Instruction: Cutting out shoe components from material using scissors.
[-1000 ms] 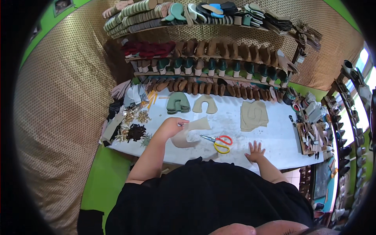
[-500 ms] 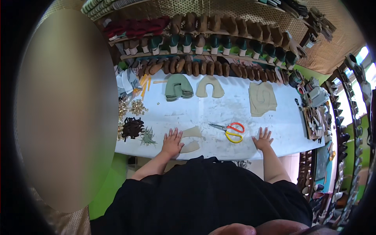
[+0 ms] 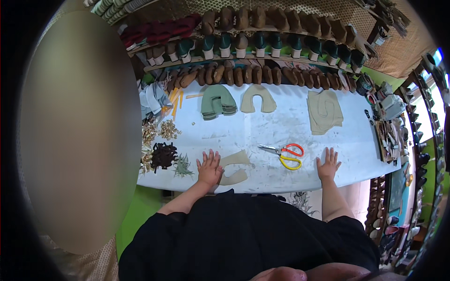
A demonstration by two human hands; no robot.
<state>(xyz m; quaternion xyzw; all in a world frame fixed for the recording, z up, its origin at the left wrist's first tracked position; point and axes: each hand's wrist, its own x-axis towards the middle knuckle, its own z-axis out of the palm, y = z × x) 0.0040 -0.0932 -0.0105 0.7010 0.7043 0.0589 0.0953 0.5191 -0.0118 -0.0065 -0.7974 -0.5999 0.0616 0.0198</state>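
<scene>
My left hand (image 3: pixel 209 167) lies flat near the table's front edge, fingers spread, holding nothing. It touches or partly covers the end of a curved beige cut piece (image 3: pixel 236 177). Off to the right, my right hand (image 3: pixel 328 165) also rests flat on the white tabletop (image 3: pixel 276 126) with its fingers apart. Between the hands, a pair of scissors (image 3: pixel 287 156) with one red and one yellow handle points left; the blades look slightly parted. Farther back are a stack of green U-shaped pieces (image 3: pixel 218 101), beige U-shaped pieces (image 3: pixel 259 99) and a beige stack with a drawn curved outline (image 3: pixel 324 112).
Dark brown scraps (image 3: pixel 164 155), green trimmings (image 3: pixel 182 166) and small gold-coloured bits (image 3: pixel 168 129) lie at the left. Rows of brown shoe forms (image 3: pixel 238 75) line the back below shelves of heeled shoes (image 3: pixel 260 43). A box of tools (image 3: pixel 389 140) stands at the right edge.
The whole view has shifted a little, with the table's things appearing farther right. Both hands stay flat in about the same places on the table.
</scene>
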